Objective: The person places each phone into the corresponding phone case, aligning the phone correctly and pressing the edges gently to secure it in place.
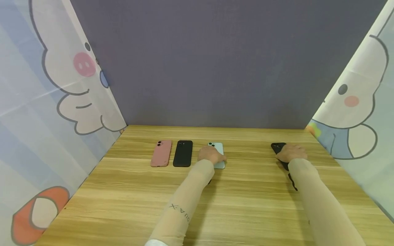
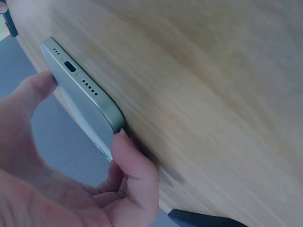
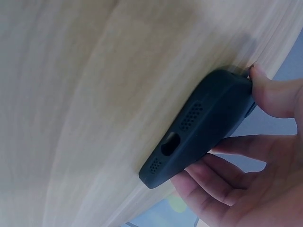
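My forearms (image 1: 320, 201) throw soft shadows on the brightly lit table (image 1: 252, 212). Both my wrist views look dimmer and hazy, the wood grain (image 2: 213, 94) blurred.

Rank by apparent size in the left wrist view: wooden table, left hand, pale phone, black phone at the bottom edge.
1. Wooden table
2. Left hand
3. Pale phone
4. Black phone, cropped by the frame

- Pale mint phone (image 1: 219, 147): back up, camera lenses at its far left corner, port and speaker holes along its near edge; it lies in the middle of the wooden table's (image 1: 246, 208) far half, gripped at both long sides by the left hand (image 1: 210, 155).
- Black phone (image 3: 203, 127): back up, well to the right, slanting from far left to near right, held by the right hand (image 1: 291, 153).
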The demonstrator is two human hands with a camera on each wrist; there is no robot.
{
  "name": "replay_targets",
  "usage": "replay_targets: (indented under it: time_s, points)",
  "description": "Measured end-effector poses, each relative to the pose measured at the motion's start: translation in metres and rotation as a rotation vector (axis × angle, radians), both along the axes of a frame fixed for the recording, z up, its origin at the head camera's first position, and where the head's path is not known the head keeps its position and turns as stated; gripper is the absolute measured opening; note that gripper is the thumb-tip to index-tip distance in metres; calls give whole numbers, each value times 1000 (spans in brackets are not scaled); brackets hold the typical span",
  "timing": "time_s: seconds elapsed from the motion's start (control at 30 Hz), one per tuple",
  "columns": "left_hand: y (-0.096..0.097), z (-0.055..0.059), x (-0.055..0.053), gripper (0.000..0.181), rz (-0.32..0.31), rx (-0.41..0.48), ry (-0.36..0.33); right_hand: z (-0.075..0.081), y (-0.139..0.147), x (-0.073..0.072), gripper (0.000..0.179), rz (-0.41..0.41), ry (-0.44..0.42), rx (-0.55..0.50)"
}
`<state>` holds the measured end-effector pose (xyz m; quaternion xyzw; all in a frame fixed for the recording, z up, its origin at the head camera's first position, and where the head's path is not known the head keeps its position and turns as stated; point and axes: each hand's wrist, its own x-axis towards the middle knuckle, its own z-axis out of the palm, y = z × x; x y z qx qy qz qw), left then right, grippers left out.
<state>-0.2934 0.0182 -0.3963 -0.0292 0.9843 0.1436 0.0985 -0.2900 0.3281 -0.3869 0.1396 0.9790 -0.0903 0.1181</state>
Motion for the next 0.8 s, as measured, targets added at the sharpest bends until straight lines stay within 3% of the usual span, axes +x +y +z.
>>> replay_targets:
  time_s: [0.4, 0.57, 0.8]
  points:
    - [0, -1, -3, 65, 43, 30, -37, 0, -1, -2, 72, -10, -2, -6]
    - [-1, -1, -2, 64, 23, 17, -23, -1, -1, -2, 73, -5, -1, 2]
    - [-7, 3, 6, 71, 11, 91, 17, -1, 1, -1, 72, -1, -7, -2]
